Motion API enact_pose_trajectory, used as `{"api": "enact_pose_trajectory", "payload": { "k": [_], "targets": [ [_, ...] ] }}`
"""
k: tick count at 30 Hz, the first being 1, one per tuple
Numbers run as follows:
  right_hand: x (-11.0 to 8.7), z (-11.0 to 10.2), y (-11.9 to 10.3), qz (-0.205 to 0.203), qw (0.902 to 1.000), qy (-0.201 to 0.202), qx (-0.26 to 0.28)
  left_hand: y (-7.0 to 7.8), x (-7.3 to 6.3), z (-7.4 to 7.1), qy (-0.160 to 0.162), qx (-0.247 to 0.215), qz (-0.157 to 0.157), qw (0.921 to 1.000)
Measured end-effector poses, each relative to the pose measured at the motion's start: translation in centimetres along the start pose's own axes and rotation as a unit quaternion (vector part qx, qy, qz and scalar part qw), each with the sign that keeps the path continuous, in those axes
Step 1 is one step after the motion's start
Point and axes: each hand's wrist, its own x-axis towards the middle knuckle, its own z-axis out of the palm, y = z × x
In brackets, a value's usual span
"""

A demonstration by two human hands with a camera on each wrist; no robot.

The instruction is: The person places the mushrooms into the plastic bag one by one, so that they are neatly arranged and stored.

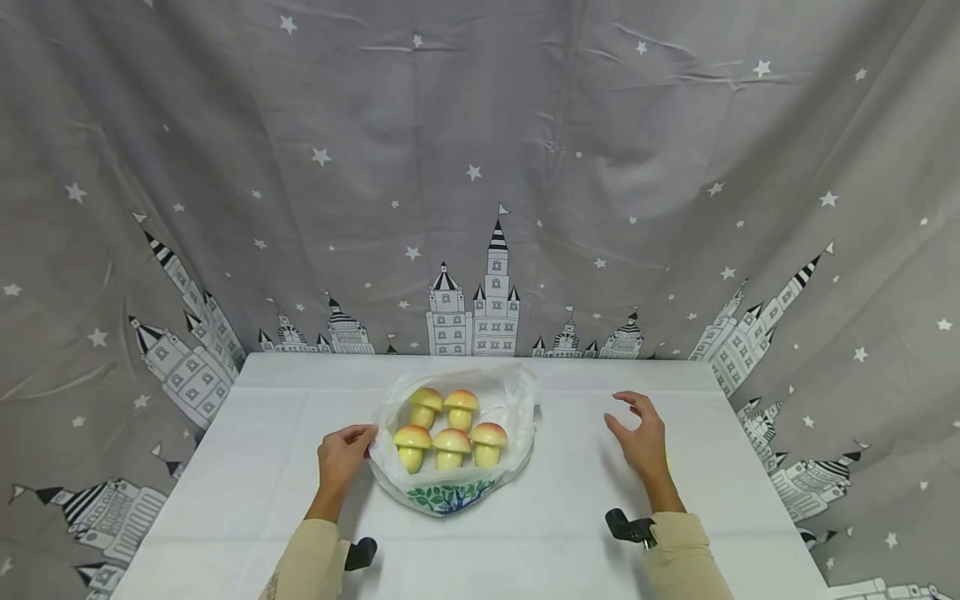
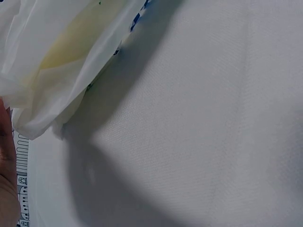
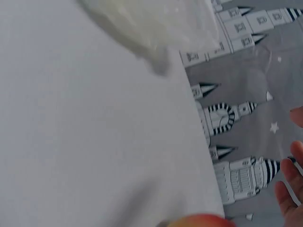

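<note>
A white plastic bag (image 1: 480, 492) with a green and blue tree print stands on the table, its mouth spread wide. Inside sit several toy mushrooms (image 1: 451, 448) with yellow stems and yellow-red caps. My left hand (image 1: 343, 457) pinches the bag's left rim between thumb and fingers; the left wrist view catches only the edge of that hand (image 2: 7, 175) beside the bag's crumpled side (image 2: 42, 104). To the right of the bag, my right hand (image 1: 642, 439) hovers over the table with thumb and fingers apart, holding nothing. A red-yellow rounded thing (image 3: 201, 221) shows at the bottom of the right wrist view, mostly cut off.
A white cloth covers the table (image 1: 570, 533). Behind it and along both sides hangs a grey curtain (image 1: 480, 108) printed with stars and castles. Black camera mounts (image 1: 628, 528) stick out from both sleeved wrists.
</note>
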Motion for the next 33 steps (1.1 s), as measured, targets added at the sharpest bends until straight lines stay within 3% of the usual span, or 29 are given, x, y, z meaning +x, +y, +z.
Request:
{"api": "enact_pose_trajectory", "payload": {
  "k": [6,9,17,24,28,33],
  "targets": [
    [-1.1,-1.8,2.1,0.002,0.9998,0.009,-0.020,0.1,-0.1,0.1,0.000,0.003,-0.005,1.0000],
    [-1.6,-2.3,3.1,-0.005,0.9998,-0.008,-0.015,0.1,0.0,0.1,0.000,0.004,-0.008,1.0000],
    [-2.4,-3.4,4.9,0.023,0.9980,-0.047,-0.035,0.0,0.1,0.1,-0.001,0.010,-0.003,0.9999],
    [-3.1,-4.0,5.7,0.083,0.9912,-0.095,-0.040,-0.1,-0.2,0.0,0.001,0.012,-0.007,0.9999],
    [-3.8,-4.3,6.1,0.125,0.9858,-0.106,-0.037,-0.2,-0.2,0.0,-0.003,0.005,-0.008,0.9999],
    [-4.0,-4.3,6.4,0.142,0.9838,-0.106,-0.024,-0.1,-0.1,-0.1,-0.001,0.003,-0.005,1.0000]
  ]
}}
